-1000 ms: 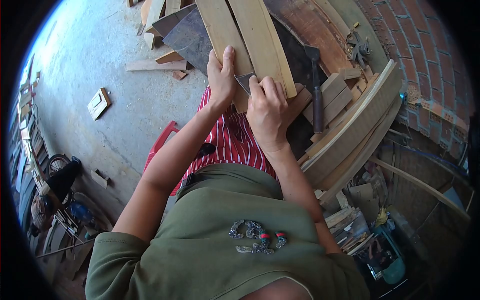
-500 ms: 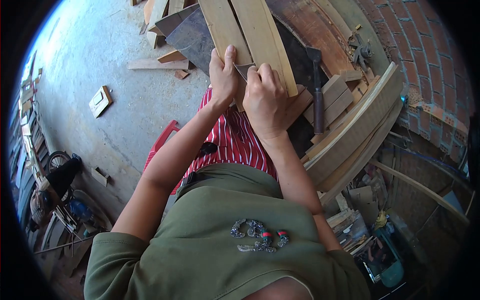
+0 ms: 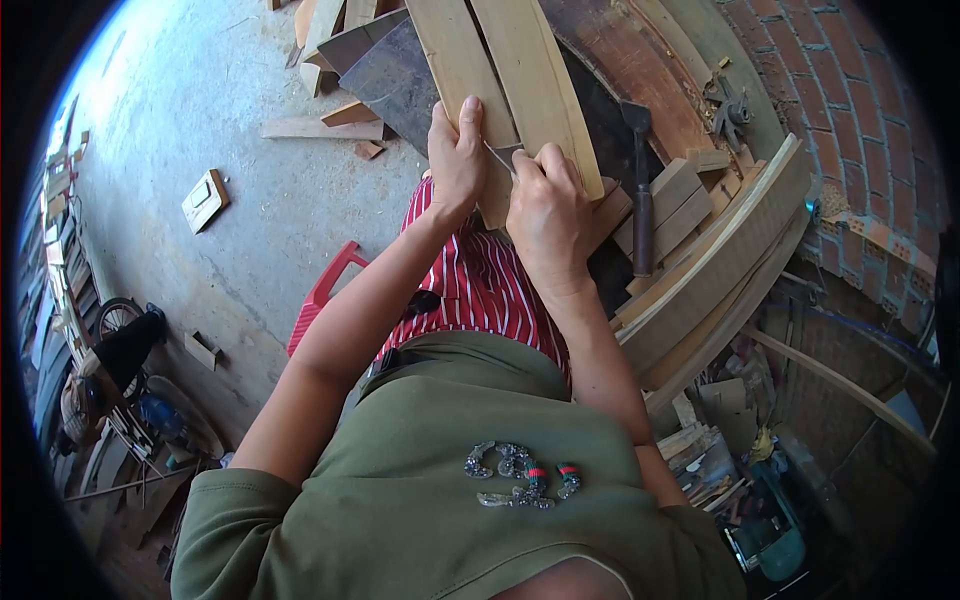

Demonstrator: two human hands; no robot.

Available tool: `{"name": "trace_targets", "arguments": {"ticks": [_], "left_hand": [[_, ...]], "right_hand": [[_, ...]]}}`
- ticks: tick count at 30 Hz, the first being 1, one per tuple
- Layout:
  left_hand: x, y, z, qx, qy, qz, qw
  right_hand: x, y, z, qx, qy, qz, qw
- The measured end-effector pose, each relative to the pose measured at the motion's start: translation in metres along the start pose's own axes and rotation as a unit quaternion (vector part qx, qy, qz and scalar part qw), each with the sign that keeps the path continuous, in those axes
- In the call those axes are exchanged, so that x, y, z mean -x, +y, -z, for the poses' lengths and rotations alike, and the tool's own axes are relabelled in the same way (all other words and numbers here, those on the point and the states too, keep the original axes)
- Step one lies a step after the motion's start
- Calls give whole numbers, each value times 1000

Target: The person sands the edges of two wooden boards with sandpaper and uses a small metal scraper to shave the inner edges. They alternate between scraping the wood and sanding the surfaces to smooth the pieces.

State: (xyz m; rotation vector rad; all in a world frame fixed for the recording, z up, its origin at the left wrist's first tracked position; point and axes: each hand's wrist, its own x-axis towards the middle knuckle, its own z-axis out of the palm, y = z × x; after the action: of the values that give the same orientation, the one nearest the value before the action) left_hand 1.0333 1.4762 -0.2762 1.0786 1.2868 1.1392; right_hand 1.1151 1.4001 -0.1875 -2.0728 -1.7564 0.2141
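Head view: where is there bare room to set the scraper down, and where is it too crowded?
Bare concrete floor lies open left of the left hand, bordered by the small wood block, the offcuts and the red stool. Right of the right hand, which grips the scraper, it is crowded: chisel, stacked planks, brick wall.

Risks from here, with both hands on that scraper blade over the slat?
1. The bare left hand and right hand pinch the small metal scraper directly; a slip might cut the fingers.
2. The curved wooden slat seems to rest on the lap with no clamp in view, so it may shift.
3. The chisel lies loose on stacked boards beside the right hand; a nudge might drop it.
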Motion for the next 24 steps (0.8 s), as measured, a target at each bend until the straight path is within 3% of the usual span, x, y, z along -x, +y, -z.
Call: {"name": "trace_targets", "arguments": {"ticks": [3,7,14,17,20,24], "left_hand": [[-2,3,5,-72,-26,35,996],[-5,-2,6,-64,-34,33,997],[-1,-2,3,-39,2,-8,999],[-3,4,4,-77,-28,40,996],[-3,-2,-1,8,4,3,1000],[-2,3,3,-20,-28,45,998]], "right_hand": [[-14,0,-7,-17,-5,-2,1000],[-19,-2,-14,15,45,22,999],[-16,6,-11,-29,-1,-6,1000],[-24,-2,-16,1,35,21,999],[-4,3,-7,-8,3,4,1000],[10,12,18,-52,-54,-10,997]]}}
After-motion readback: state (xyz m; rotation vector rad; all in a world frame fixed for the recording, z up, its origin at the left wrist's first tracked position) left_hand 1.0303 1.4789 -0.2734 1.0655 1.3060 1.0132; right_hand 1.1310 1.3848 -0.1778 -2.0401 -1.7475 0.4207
